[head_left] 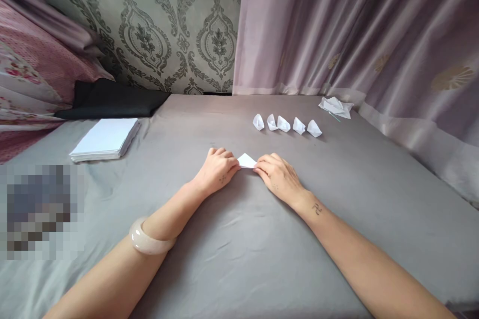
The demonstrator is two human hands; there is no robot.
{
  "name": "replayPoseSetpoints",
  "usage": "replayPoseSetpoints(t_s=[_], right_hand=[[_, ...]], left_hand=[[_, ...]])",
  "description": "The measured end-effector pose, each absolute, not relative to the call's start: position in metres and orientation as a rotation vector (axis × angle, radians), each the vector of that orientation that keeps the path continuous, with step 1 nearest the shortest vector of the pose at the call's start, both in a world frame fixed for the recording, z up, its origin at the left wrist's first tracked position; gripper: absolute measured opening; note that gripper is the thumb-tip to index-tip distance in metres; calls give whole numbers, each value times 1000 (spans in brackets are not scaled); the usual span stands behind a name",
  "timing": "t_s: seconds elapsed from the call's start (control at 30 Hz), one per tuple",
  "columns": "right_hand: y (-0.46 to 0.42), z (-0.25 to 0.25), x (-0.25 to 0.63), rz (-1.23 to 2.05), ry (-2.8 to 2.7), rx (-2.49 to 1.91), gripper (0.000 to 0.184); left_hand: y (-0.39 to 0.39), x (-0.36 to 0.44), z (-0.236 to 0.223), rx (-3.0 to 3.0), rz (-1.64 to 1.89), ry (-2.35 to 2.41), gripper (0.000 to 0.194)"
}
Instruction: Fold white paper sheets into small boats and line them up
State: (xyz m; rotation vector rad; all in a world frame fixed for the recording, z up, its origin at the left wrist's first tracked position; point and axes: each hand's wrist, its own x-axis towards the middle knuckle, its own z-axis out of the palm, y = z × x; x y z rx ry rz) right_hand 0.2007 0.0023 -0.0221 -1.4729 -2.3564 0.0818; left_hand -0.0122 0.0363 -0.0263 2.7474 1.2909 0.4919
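Observation:
Between my two hands is a small piece of folded white paper (247,161), its visible part a low triangle with the point away from me. My left hand (220,167) pinches its left end, fingers bent over and thumb beneath. At the right end, my right hand (276,172) grips it the same way. Both hands are low over the grey cloth surface (239,249). The paper's two ends are hidden by my fingers. Beyond my hands stands a row of several folded paper boats (283,123).
At the left lies a stack of white paper (105,138), with a black cloth (112,98) behind it. Several flat folded white papers (336,107) lie at the back right near the curtain (299,35). A blurred-out patch (39,212) covers something at the near left.

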Motion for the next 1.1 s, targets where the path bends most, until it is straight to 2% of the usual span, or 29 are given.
replayPoseSetpoints(t_s=[0.13,0.27,0.5,1.1], right_hand=[[8,-25,203,389,-2121,-1573,24],[13,-29,203,520,-1989,-1601,26],[17,-33,201,618,-1816,-1663,25],[26,-29,207,728,-1749,-1740,25]], left_hand=[[39,-15,-23,2279,526,1503,25],[41,-15,-19,2057,500,1566,27],[40,-14,-16,2064,516,1570,32],[45,-17,-23,2016,515,1608,27]])
